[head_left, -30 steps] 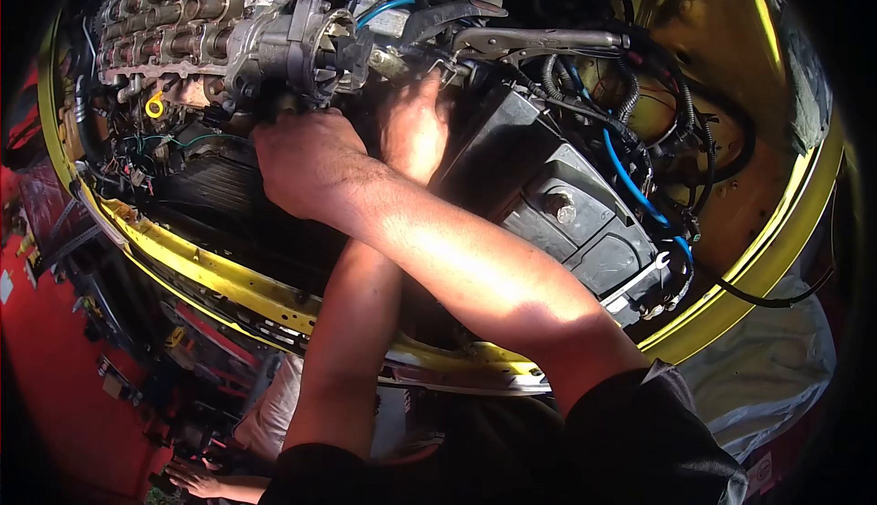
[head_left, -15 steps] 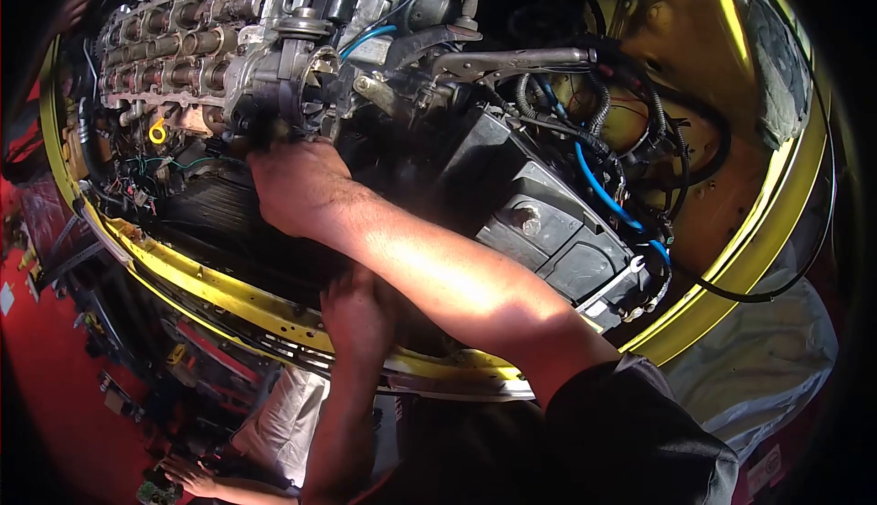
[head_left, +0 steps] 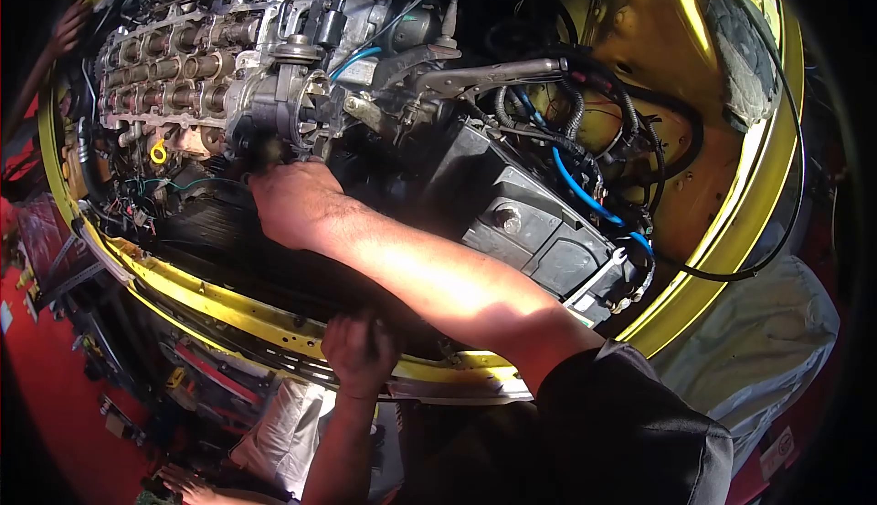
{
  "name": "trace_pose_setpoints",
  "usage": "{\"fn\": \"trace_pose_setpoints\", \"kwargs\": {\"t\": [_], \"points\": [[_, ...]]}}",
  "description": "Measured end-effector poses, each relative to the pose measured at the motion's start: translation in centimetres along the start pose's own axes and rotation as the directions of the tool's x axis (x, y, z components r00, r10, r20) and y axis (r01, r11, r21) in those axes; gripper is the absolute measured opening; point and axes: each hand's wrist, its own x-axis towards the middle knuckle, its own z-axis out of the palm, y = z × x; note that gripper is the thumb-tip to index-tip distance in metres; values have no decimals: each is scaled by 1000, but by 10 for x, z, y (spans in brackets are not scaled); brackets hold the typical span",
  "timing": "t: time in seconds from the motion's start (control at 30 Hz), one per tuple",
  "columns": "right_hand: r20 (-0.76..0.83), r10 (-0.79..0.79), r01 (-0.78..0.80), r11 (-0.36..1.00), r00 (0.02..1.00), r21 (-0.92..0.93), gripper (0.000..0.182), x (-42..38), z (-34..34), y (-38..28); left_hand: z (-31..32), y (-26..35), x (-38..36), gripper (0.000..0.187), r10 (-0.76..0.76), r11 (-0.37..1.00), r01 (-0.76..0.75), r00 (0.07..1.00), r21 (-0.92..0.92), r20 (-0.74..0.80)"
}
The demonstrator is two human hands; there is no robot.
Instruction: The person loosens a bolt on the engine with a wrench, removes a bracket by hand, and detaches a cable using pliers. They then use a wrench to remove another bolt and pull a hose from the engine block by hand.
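My right hand (head_left: 297, 202) reaches into the engine bay from the lower right. Its fingers curl in against the underside of a dark round housing (head_left: 274, 120) at the end of the engine (head_left: 174, 71), and what they grip is hidden. Lower down, my left hand (head_left: 359, 352) is closed in a fist over the yellow front crossmember (head_left: 247, 315); I cannot make out anything inside it. Exposed shafts line the engine top, and a yellow ring handle (head_left: 159, 151) sits just below them.
Locking pliers (head_left: 493, 76) lie across the parts right of the engine. A wrench (head_left: 598, 281) rests on a black box (head_left: 539, 231). Blue tubing (head_left: 585, 193) and loose cables run beside it. Other people's hands show at upper left (head_left: 68, 30) and lower left (head_left: 187, 485).
My left hand has moved down toward me and now shows as a fist. My right hand stays at the housing. The view has shifted slightly, with the right side of the bay further left.
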Motion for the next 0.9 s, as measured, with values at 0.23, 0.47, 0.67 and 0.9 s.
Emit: {"fn": "trace_pose_setpoints", "kwargs": {"t": [0.23, 0.47, 0.67, 0.9], "points": [[152, -54, 62, 997, 987, -47, 30, -24, 5, -12, -1, 5, 3, 18, -40, 998, 39, 999, 56, 7], [202, -21, 28, 999, 979, -33, 31, -139, -96, -29, 1, 6, 2, 15, -29, 996, 29, 1000, 83, -8], [-150, 269, -281, 559, 951, -780, 43, -122, -201, 116, 1, 11, 1, 16, -70, 989, 74, 997, 129, -38], [-15, 353, -240, 606, 936, -759, 29, -107, -189, 181, 2, 9, 2, 16, -64, 992, 72, 995, 103, -76]]}}
